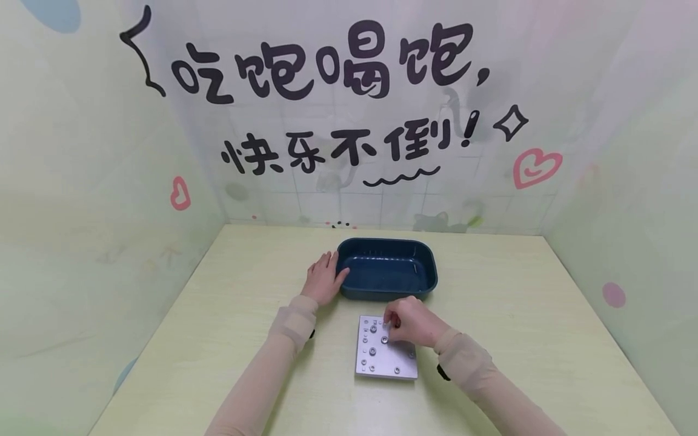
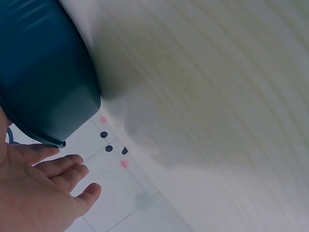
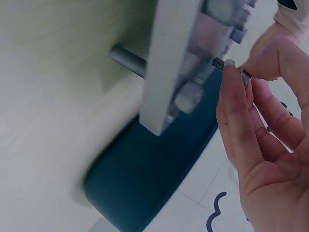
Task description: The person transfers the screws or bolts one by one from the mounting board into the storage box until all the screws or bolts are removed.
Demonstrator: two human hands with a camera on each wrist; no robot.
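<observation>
A metal plate (image 1: 386, 357) with several screws in it lies in front of a dark blue bin (image 1: 387, 296). Over the plate's back right part, my right hand (image 1: 415, 322) pinches a small threaded screw (image 3: 218, 63) between thumb and fingertips; the right wrist view shows its thread free of the plate (image 3: 166, 63). My left hand (image 1: 323, 280) rests against the bin's left wall, fingers extended, the thumb over the rim. In the left wrist view the left hand (image 2: 43, 188) lies along the rim of the bin (image 2: 48, 82).
The bin stands behind the plate on a pale wooden table (image 1: 218, 339). A printed curtain (image 1: 338, 200) hangs behind the table and along both sides. A rod (image 3: 128, 61) sticks out beneath the plate in the right wrist view.
</observation>
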